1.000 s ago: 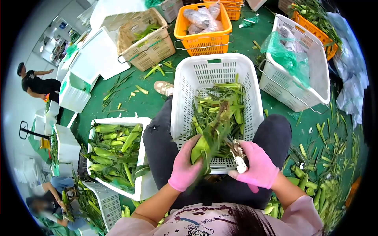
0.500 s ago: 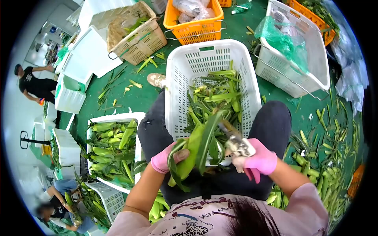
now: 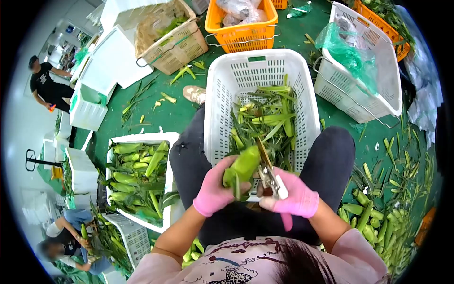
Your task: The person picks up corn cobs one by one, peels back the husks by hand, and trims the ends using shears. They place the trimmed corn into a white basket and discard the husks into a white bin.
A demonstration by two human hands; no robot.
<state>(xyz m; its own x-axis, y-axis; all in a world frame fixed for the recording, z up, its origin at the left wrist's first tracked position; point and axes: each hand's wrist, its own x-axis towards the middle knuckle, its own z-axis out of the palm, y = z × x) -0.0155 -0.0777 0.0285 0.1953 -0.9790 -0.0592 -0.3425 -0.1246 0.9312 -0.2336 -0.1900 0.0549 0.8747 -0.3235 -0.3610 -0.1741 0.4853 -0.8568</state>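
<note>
My left hand (image 3: 215,189), in a pink glove, is wrapped round a green corn ear (image 3: 245,164) with its husk on. Facing it, my right hand (image 3: 295,194), gloved in pink too, grips a metal cutting tool (image 3: 268,177) with a white part on its handle. The tool's blade points up and lies close beside the tip of the ear. Both hands are above my lap, at the near end of a white basket (image 3: 307,85) that holds green husk leaves and cut stalk pieces (image 3: 274,118).
A white foam box (image 3: 175,137) of corn stands left. Loose corn (image 3: 378,222) is heaped on the floor at right. Behind are a beige crate (image 3: 177,54), an orange crate (image 3: 243,38) and a white crate (image 3: 345,94). Two people (image 3: 47,83) are at the far left.
The corn ear has tilted and now shows fewer long leaves hanging from it. Both hands have come closer together, with the tool's blade turned upright beside the ear.
</note>
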